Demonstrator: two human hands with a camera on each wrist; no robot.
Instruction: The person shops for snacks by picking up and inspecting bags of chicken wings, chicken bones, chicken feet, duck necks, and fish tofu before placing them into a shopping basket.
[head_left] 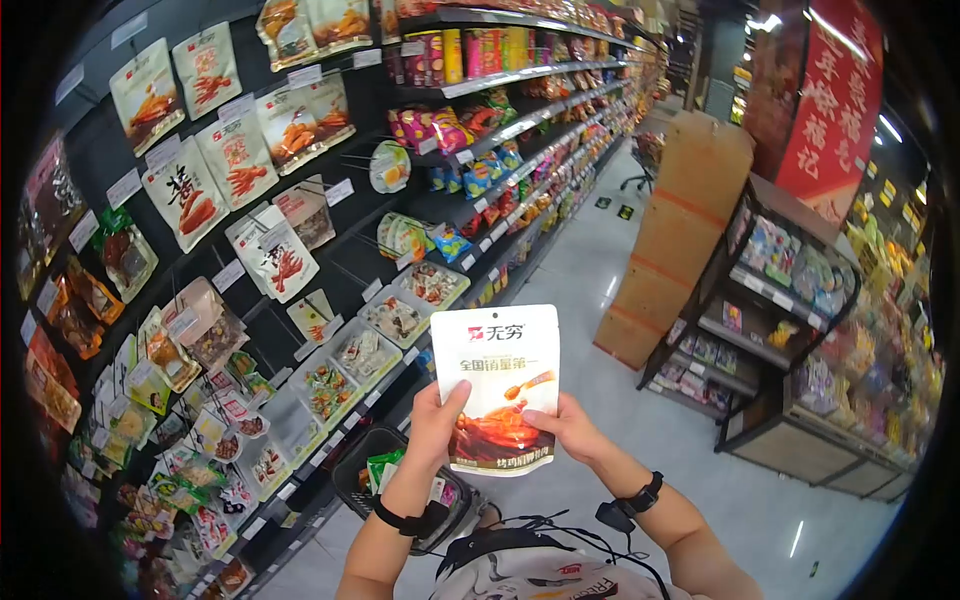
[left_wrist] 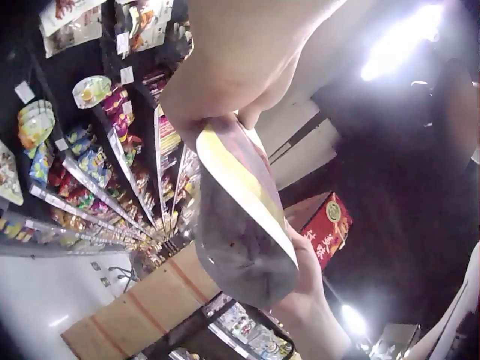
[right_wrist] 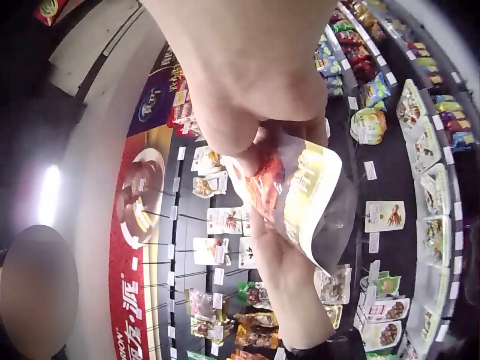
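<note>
A white snack pouch point(head_left: 497, 345) with red and black lettering and a picture of reddish-brown meat is held upright before the body, front toward the head camera. My left hand point(head_left: 436, 422) grips its left edge, thumb over the front. On the right edge my right hand point(head_left: 574, 430) does the same, its thumb lying across the printed meat. Both wrist views show the pouch point(left_wrist: 247, 217) from its end, slightly bowed between the hands. Behind it, most fingers are hidden in the head view.
At left stands a rack of hanging snack pouches point(head_left: 185, 195), with trays of small packets point(head_left: 330, 390) below. A shopping basket point(head_left: 350, 480) with packets sits low by the left forearm. Across the aisle floor point(head_left: 570, 330) are a tall cardboard panel point(head_left: 685, 230) and a display stand point(head_left: 745, 345).
</note>
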